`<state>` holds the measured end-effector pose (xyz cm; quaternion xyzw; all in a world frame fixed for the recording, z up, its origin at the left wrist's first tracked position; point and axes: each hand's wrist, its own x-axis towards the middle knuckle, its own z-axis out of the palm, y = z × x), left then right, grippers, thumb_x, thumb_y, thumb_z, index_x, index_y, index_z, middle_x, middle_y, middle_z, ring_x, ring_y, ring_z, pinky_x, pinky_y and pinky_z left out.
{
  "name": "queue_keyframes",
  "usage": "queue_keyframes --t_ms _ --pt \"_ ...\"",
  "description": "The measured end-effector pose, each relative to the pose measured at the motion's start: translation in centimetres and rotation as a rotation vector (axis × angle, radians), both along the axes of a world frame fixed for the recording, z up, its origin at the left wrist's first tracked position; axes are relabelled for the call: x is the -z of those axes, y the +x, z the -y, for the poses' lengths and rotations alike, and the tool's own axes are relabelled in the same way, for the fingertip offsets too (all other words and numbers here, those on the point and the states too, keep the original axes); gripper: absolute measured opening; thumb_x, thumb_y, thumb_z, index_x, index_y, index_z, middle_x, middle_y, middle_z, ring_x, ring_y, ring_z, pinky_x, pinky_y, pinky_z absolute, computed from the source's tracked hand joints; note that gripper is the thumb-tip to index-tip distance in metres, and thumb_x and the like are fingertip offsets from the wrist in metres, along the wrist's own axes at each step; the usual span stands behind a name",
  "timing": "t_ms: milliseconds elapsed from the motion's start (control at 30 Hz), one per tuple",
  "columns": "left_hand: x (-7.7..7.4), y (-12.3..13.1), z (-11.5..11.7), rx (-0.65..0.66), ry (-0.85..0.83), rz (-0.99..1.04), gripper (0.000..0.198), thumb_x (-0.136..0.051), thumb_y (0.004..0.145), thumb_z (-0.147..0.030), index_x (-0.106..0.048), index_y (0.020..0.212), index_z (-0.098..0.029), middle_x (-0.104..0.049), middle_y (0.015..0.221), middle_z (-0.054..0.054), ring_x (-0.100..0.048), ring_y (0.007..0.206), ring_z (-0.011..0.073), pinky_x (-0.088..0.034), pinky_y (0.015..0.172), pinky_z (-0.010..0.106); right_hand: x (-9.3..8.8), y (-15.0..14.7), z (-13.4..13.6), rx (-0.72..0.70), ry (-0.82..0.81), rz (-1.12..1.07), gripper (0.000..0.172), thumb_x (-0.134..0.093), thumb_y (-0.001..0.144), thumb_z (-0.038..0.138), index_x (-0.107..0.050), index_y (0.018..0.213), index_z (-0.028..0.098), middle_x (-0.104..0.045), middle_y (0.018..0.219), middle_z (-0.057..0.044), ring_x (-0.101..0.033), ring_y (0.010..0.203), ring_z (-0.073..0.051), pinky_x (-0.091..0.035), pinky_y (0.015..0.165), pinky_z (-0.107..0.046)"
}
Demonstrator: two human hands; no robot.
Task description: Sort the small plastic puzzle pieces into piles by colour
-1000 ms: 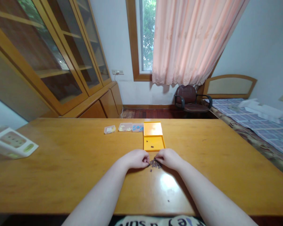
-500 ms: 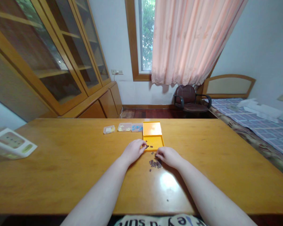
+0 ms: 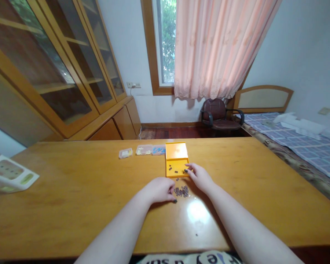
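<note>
My left hand (image 3: 161, 190) is low over the table at the left side of a pile of small dark brown pieces (image 3: 182, 191). Its fingers are partly curled, with the thumb apart from them at a dark spot, either a loose piece or the nail. My right hand (image 3: 200, 176) reaches over the right rim of an open yellow box (image 3: 177, 175). Thumb and forefinger are apart there, with a dark spot at the thumb tip that I cannot make out. Several brown pieces (image 3: 176, 172) lie inside the box, and another piece (image 3: 177, 179) lies before its front rim.
Left of the box stand a clear tray with blue pieces (image 3: 158, 150), one with pale pieces (image 3: 143, 150) and a small clear case (image 3: 125, 153). A white carton (image 3: 12, 174) is at the table's left. One tiny dark piece (image 3: 196, 235) lies near the front edge.
My left hand has drawn back from the box to the pile's left side. My right hand has gone from the pile up to the box's right side and its fingers have parted.
</note>
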<state>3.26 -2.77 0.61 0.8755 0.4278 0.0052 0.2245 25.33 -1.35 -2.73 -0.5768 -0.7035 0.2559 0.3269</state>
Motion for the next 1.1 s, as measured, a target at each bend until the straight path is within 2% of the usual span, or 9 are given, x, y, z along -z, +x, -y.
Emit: queue_keyframes --t_ms 100,200,367,533,700,800,867,1033,1100 --pt "0.2 -0.1 -0.1 -0.028 0.022 0.016 0.028 -0.074 0.059 -0.042 -0.061 0.077 -0.024 -0.064 0.069 -0.002 -0.056 0.061 0.0170 -0.031 0.051 0.024 -1.1 0.4 0.6 -0.081 -0.016 0.018 0.020 -0.050 0.083 0.031 -0.064 0.090 0.017 -0.066 0.081 -0.004 -0.056 0.069 -0.016 -0.040 0.063 -0.026" --pt "0.2 0.2 -0.1 -0.004 0.005 0.013 0.032 -0.075 0.058 -0.041 -0.061 0.081 -0.025 -0.065 0.074 -0.001 -0.058 0.064 0.0182 -0.033 0.052 0.024 -2.0 0.7 1.3 -0.289 -0.184 0.119 0.016 -0.062 0.073 0.033 -0.061 0.068 0.018 -0.060 0.061 0.001 -0.050 0.056 -0.012 -0.034 0.053 -0.022" --pt "0.2 0.8 -0.2 0.003 -0.020 -0.047 0.023 -0.067 0.069 -0.041 -0.061 0.082 -0.023 -0.066 0.077 0.001 -0.059 0.067 0.0177 -0.035 0.054 0.023 -2.4 0.4 2.0 -0.449 -0.367 0.318 0.032 -0.076 0.057 0.044 -0.060 0.065 0.019 -0.058 0.058 0.005 -0.046 0.052 -0.010 -0.027 0.048 -0.021" --pt "0.5 0.9 -0.5 -0.019 -0.002 -0.058 0.017 -0.061 0.074 -0.037 -0.060 0.082 -0.022 -0.066 0.078 0.001 -0.060 0.070 0.0174 -0.036 0.056 0.023 -1.8 -0.5 1.9 -0.400 -0.330 0.390 0.024 -0.074 0.061 0.037 -0.059 0.069 0.019 -0.058 0.062 0.004 -0.046 0.055 -0.010 -0.026 0.050 -0.021" --pt "1.2 0.7 -0.8 -0.081 0.022 -0.055 0.016 -0.057 0.078 -0.038 -0.060 0.082 -0.022 -0.066 0.079 0.001 -0.060 0.069 0.0175 -0.037 0.056 0.023 -1.5 -1.1 1.7 -0.312 -0.242 0.388 0.017 -0.064 0.073 0.035 -0.061 0.071 0.019 -0.061 0.066 0.000 -0.047 0.058 -0.011 -0.028 0.053 -0.022" --pt "1.3 0.5 -1.0 -0.089 0.037 -0.030 0.015 -0.055 0.079 -0.036 -0.060 0.083 -0.022 -0.067 0.081 0.002 -0.059 0.070 0.0172 -0.037 0.057 0.023 -1.7 -1.0 1.7 -0.254 -0.214 0.329 0.016 -0.061 0.076 0.032 -0.060 0.068 0.018 -0.061 0.065 -0.001 -0.048 0.058 -0.012 -0.029 0.053 -0.022" --pt "1.3 0.2 -1.1 -0.089 0.057 -0.017 0.014 -0.055 0.079 -0.035 -0.060 0.085 -0.022 -0.067 0.082 0.001 -0.059 0.071 0.0170 -0.038 0.059 0.023 -1.9 -0.7 1.8 -0.269 -0.288 0.217 0.019 -0.060 0.076 0.032 -0.059 0.067 0.016 -0.059 0.061 -0.001 -0.048 0.055 -0.010 -0.030 0.051 -0.022" --pt "1.2 -0.5 -1.5 -0.042 0.089 -0.005 0.015 -0.056 0.079 -0.030 -0.061 0.091 -0.022 -0.067 0.091 0.003 -0.061 0.080 0.0181 -0.043 0.068 0.025 -1.9 -0.7 2.6 -0.664 -0.793 -0.283 0.032 -0.060 0.079 0.044 -0.060 0.079 0.012 -0.064 0.070 -0.003 -0.054 0.050 -0.008 -0.041 0.050 -0.021" --pt "1.2 -0.8 -1.7 -0.031 0.097 -0.001 0.016 -0.055 0.080 -0.027 -0.061 0.094 -0.023 -0.067 0.095 0.003 -0.061 0.086 0.0186 -0.044 0.073 0.026 -1.6 -1.2 2.8 -0.713 -0.890 -0.392 0.035 -0.065 0.074 0.045 -0.060 0.084 0.012 -0.066 0.078 -0.005 -0.059 0.057 -0.010 -0.045 0.054 -0.022"
